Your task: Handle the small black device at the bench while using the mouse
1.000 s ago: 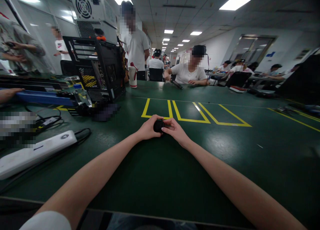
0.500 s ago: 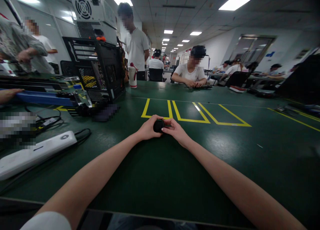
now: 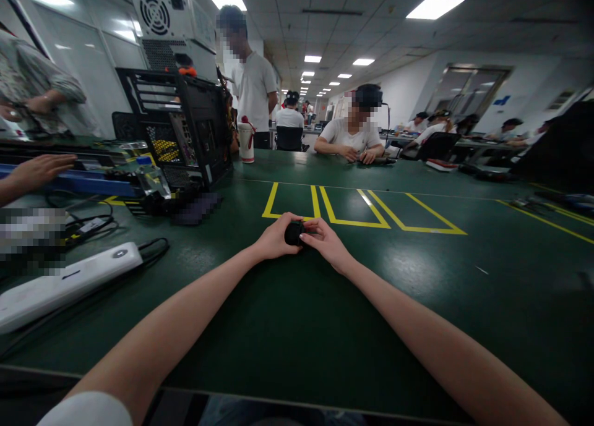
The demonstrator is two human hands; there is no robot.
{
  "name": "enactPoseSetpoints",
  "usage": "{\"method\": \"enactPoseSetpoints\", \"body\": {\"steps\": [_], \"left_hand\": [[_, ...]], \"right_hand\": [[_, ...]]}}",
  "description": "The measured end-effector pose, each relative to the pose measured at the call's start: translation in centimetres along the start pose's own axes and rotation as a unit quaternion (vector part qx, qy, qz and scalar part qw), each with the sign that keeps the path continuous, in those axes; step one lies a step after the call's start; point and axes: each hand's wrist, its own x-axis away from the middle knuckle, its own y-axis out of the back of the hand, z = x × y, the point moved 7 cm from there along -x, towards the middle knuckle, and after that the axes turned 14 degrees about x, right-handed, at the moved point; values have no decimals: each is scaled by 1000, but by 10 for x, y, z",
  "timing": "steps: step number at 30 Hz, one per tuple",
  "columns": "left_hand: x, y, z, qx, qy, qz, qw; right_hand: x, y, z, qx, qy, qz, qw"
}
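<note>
The person's left hand [image 3: 277, 235] curls around a small black object [image 3: 293, 233] at the centre of the frame, while the right hand [image 3: 325, 243] grips its right side between thumb and fingertips. Whether the object touches the green table [image 3: 297, 327] is unclear. Yellow tape outlines [image 3: 357, 224] lie just beyond the hands. A white power strip [image 3: 69, 285] sits at lower left, and a black computer case [image 3: 195, 126] stands at upper left.
</note>
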Motion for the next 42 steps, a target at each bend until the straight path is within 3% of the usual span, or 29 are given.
{"method": "enactPoseSetpoints", "body": {"steps": [4, 11, 19, 28, 37, 42], "left_hand": [[0, -1, 1, 0, 2, -1, 1000], [-1, -1, 0, -4, -7, -2, 1000], [0, -1, 0, -5, 2, -1, 1000], [0, 0, 0, 6, 9, 1, 1000], [-1, -1, 2, -3, 3, -8, 1000], [0, -1, 2, -1, -1, -5, 1000]], "right_hand": [[0, -1, -5, 0, -30, 17, 999], [1, -4, 1, -31, 14, 30, 999], [-1, 0, 3, 1, 20, 2, 1000], [0, -2, -3, -9, 2, 41, 999], [-1, 0, 4, 4, 28, 8, 1000], [-3, 1, -3, 16, -3, 14, 1000]]}}
